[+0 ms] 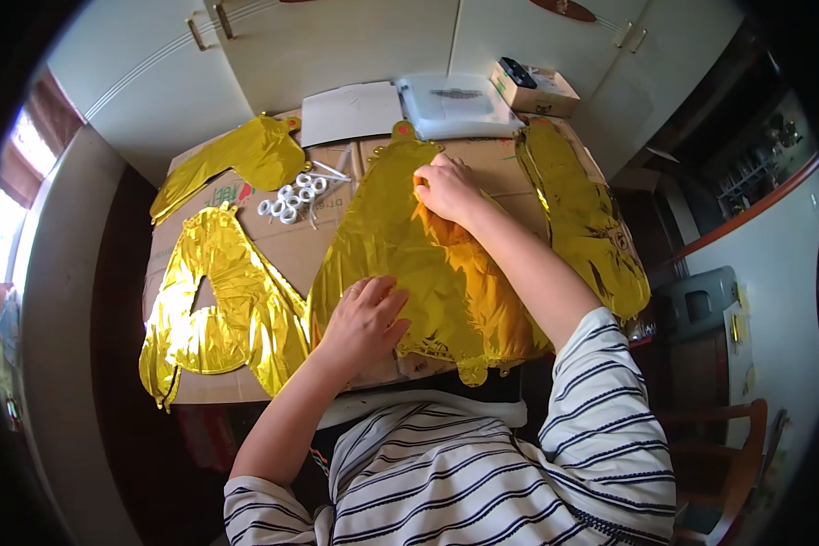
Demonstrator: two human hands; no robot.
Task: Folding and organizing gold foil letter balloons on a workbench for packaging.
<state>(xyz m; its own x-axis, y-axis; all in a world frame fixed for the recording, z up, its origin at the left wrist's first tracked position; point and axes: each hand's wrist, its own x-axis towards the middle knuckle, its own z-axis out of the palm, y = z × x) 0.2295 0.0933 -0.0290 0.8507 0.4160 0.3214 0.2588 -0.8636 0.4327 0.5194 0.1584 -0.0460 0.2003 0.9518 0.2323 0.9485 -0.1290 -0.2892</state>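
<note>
A large gold foil balloon, flat and uninflated, lies in front of me with a tab at its top and another at its bottom edge. My right hand is on its upper part, fingers curled in; what they pinch, if anything, is hidden. Below that forearm runs a jagged orange band on the foil, which looks like the arm's reflection. Over the balloon's lower left, my left hand is held with loosely bent fingers apart, gripping nothing. To its left lies another gold foil balloon with an opening and two legs.
More flat gold balloons lie at the back left and along the right. White ribbon rolls sit between them on the cardboard-covered table. Behind are a white sheet, a clear plastic package and a small box.
</note>
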